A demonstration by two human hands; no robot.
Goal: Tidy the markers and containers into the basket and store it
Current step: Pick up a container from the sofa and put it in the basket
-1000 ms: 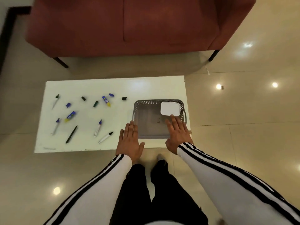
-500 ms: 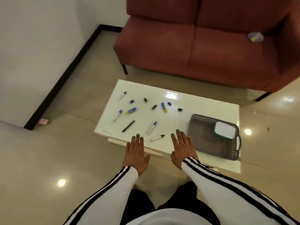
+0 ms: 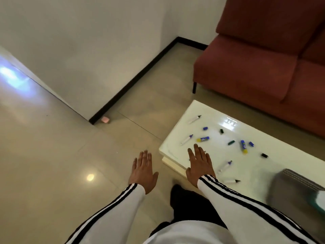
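A low white table [image 3: 218,136] carries several scattered markers and loose caps, among them a white marker [image 3: 194,119] at the far left, a blue and yellow marker [image 3: 243,146] and a black-tipped marker [image 3: 230,181] near the front edge. The grey basket [image 3: 292,187] stands blurred at the table's right end, with a white container [image 3: 321,199] inside it at the frame edge. My right hand [image 3: 199,164] is flat and empty over the table's front left part. My left hand [image 3: 143,170] hovers open over the floor, left of the table.
A red sofa [image 3: 263,64] stands behind the table. A white wall with a black skirting [image 3: 133,81] runs on the left, with a small pink object [image 3: 105,119] on the floor at its corner. The floor is glossy tile.
The view has swung left, so the table and basket now lie at the right. Both hands have shifted left along the table's front; the left hand is now off the table over the floor.
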